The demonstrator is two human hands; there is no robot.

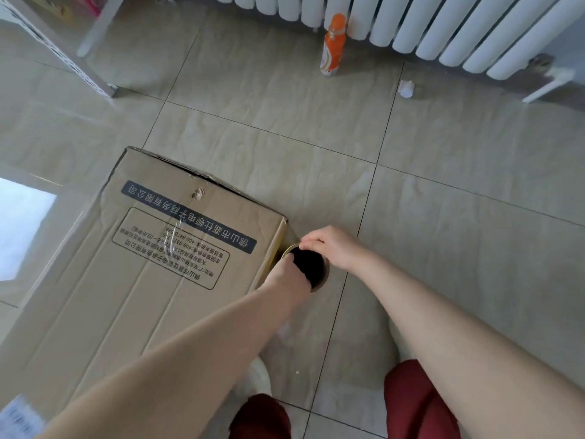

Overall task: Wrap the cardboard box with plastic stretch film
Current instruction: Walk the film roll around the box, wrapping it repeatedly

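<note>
A large brown cardboard box (152,267) lies flat on the tiled floor at the left, printed with dark text, and clear film glints across its top. At its right-hand corner stands the stretch film roll (316,267), seen end-on with a dark hollow core. My left hand (285,274) reaches down into that core, its fingers hidden inside. My right hand (329,245) pinches the roll's upper rim from the right.
An orange spray bottle (332,45) stands by a white radiator (443,23) at the back. A small white object (406,89) lies on the floor nearby. A white shelf frame (63,49) sits at the back left. My dark red trouser legs (411,403) show at the bottom.
</note>
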